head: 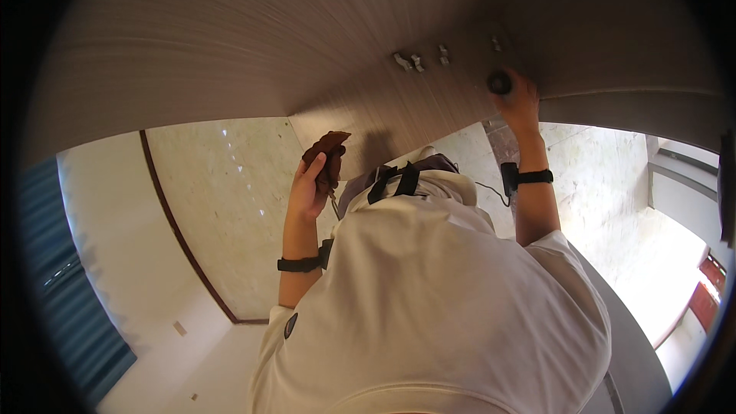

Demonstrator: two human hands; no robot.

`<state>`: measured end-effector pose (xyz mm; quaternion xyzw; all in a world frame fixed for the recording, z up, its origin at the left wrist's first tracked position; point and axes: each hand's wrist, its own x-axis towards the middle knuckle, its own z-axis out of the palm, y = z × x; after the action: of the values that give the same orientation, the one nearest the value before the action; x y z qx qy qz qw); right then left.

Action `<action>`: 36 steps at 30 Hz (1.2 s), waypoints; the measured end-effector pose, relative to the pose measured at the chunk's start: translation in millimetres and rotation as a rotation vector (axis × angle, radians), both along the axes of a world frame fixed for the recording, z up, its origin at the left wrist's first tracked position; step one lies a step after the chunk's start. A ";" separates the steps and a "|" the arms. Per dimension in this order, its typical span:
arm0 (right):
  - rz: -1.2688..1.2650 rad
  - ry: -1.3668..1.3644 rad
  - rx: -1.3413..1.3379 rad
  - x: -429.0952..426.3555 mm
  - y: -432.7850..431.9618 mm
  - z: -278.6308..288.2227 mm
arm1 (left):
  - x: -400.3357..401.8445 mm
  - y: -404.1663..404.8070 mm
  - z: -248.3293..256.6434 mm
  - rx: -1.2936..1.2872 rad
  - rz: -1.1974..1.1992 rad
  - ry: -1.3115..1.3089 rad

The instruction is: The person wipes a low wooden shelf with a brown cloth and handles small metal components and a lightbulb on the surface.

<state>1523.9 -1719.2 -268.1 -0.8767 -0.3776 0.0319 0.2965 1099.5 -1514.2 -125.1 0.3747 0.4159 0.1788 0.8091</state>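
My left hand (310, 181) holds a dark reddish-brown crumpled item (328, 155), perhaps a cloth or a glove; a thin metal shaft (334, 204) sticks out below it. At the right, my right hand (517, 98) is closed around a round black object (499, 83), seen end-on over a wood-grain panel (368, 109). Several small metal fittings, which look like hinge parts, lie on that panel to the left of this hand, among them a pair (409, 62) and a single one (443, 54). Another fitting (496, 43) is just beyond the black object.
Large wood-grain boards (172, 57) rise at the far side and the right. Light floor tiles (218, 195) show around the panel, with a dark brown strip (172, 224) at the left. A black cable (494, 190) hangs near my right forearm. Blue corrugated material (52, 276) stands far left.
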 end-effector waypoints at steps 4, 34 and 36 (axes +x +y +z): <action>-0.052 -0.063 0.031 -17.2 -25.3 16.4 | 2.3 4.2 -4.5 -0.014 -0.036 0.014; 0.852 0.609 -0.044 -475.8 129.6 187.8 | -264.5 24.1 33.9 0.931 -0.502 -0.056; 0.856 0.652 0.017 -527.7 166.4 203.5 | -313.0 41.4 57.8 0.961 -0.414 -0.020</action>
<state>996.2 -1552.8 -64.6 -0.5864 -0.5898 0.4175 0.3659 786.5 -1472.9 -67.3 0.7764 0.1965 0.1891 0.5682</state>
